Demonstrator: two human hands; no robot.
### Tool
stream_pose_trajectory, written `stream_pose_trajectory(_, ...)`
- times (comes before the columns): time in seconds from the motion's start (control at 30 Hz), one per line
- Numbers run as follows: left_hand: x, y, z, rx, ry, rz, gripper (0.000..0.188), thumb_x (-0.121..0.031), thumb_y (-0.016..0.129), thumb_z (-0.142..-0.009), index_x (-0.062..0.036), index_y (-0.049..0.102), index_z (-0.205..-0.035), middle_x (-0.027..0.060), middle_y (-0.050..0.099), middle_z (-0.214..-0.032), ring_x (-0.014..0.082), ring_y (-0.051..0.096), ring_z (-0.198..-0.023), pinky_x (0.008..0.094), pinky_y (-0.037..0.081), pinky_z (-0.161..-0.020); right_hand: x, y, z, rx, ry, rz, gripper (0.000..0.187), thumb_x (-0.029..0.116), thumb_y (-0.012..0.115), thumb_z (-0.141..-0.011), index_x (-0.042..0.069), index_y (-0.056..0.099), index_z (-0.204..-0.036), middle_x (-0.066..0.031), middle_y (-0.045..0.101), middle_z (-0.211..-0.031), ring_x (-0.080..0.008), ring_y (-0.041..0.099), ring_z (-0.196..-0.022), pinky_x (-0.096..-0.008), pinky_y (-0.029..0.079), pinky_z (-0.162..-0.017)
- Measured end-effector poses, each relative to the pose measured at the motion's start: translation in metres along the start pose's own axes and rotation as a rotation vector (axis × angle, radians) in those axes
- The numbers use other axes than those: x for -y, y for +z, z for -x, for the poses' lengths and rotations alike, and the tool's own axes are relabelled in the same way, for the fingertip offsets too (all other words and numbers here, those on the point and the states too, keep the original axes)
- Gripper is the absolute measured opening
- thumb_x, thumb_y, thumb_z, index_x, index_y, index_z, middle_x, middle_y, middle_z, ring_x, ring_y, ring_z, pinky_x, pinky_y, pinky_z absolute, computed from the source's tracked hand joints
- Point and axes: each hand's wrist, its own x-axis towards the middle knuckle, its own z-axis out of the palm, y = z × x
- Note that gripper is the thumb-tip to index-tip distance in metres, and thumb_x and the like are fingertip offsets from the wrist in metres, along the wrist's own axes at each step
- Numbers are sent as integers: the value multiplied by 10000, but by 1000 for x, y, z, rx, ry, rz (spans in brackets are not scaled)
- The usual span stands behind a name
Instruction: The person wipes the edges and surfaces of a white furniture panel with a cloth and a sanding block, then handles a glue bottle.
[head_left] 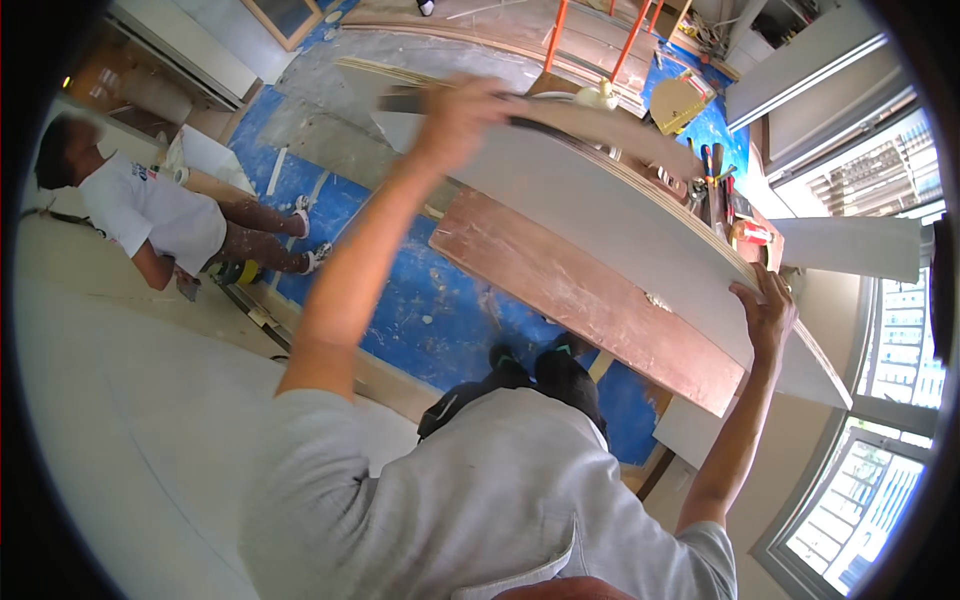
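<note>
A long white panel (600, 210) with a layered plywood edge stands on its side in front of me. My right hand (768, 308) grips the panel's top edge toward its right end, thumb on the near face. Over the left part of that edge is my left hand (460, 125), smeared by motion. Its fingers close round a long dark strip (405, 100), which runs along the panel's edge; its exact kind is unclear.
A dusty brown board (590, 295) lies below the panel. Behind it are hand tools (715, 180) and a red-and-white bottle (752, 232). An orange ladder (630, 45) stands beyond. Blue sheeting (420, 320) covers the floor. A person (170, 210) in white stands at left.
</note>
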Motion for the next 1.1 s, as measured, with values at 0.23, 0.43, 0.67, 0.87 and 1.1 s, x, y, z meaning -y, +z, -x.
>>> stream_pose_trajectory(0.23,127,-65,23,-85,-250,-38,265,-15,676,-839,-148,843,-997,66,801,-1025,252,729,-1076,404,583,-941,1,6,-14,-45,-39,-47,486,308,899,-739,67,740,-1130,-121,724,-943,-335,685,-868,-442,519,-774)
stream_pose_trajectory(0.43,18,-19,-10,-47,78,-47,289,-59,707,-821,-175,841,-1049,56,773,-934,277,716,-883,411,555,-819,-13,6,0,-28,-22,-34,455,252,899,-737,58,743,-1117,-131,707,-921,-326,683,-851,-453,520,-772)
stream_pose_trajectory(0.67,174,-99,11,-90,-319,-298,285,-7,667,-833,-151,849,-999,95,799,-1084,289,729,-981,380,569,-905,-1,6,-8,-35,-54,-54,485,257,915,-712,53,745,-1118,-113,691,-884,-314,669,-825,-437,515,-760)
stream_pose_trajectory(0.87,-41,11,-24,-88,77,-32,244,-109,690,-837,-231,849,-978,-12,759,-956,239,681,-845,401,496,-799,1,4,1,1,18,-82,505,233,919,-707,17,740,-1126,-127,694,-886,-317,670,-828,-433,515,-757)
stream_pose_trajectory(1.1,192,-111,14,-121,-308,-314,206,-32,705,-831,-130,839,-954,79,797,-1062,273,726,-1034,406,560,-903,-2,4,-1,-51,-24,-76,548,304,933,-687,15,745,-1114,-130,693,-881,-315,667,-821,-434,514,-755)
